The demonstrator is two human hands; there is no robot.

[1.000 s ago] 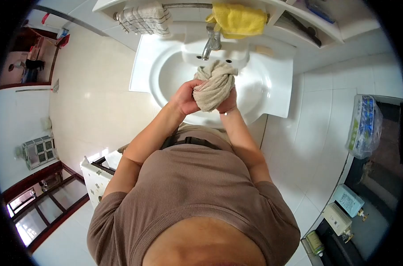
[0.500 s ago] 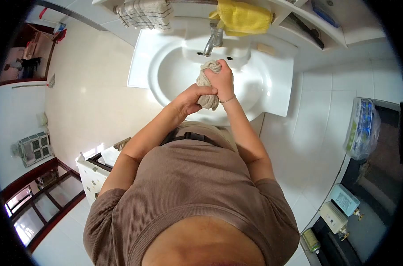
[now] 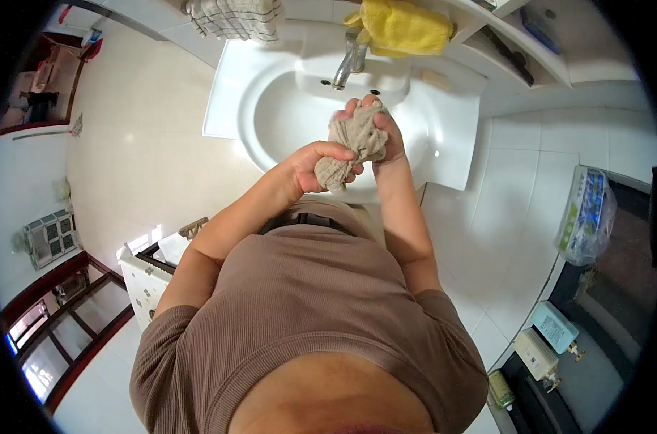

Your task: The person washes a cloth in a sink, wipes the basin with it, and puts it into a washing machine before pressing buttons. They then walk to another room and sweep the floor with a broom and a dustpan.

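A crumpled, twisted beige cloth [image 3: 361,137] is held in both hands over the front part of the white sink [image 3: 278,119]. My left hand [image 3: 315,165] is wrapped round the lower left end of the cloth, thumb on top. My right hand [image 3: 391,132] lies under and around the upper right part, with the palm turned up and the fingertips curling over the far edge. Beyond the cloth stands the metal faucet [image 3: 348,64]; no water is seen running from it.
A yellow towel [image 3: 404,29] and a striped towel [image 3: 234,18] hang behind the sink. Soap [image 3: 435,79] lies on its back right rim. Bottles [image 3: 536,353] and a plastic-wrapped pack [image 3: 587,217] are at the right. A covered stand [image 3: 144,278] is at the left.
My right hand has turned from over the cloth to palm up beneath it. The cloth's upper part looks looser and wider, while my left hand has stayed round the lower part.
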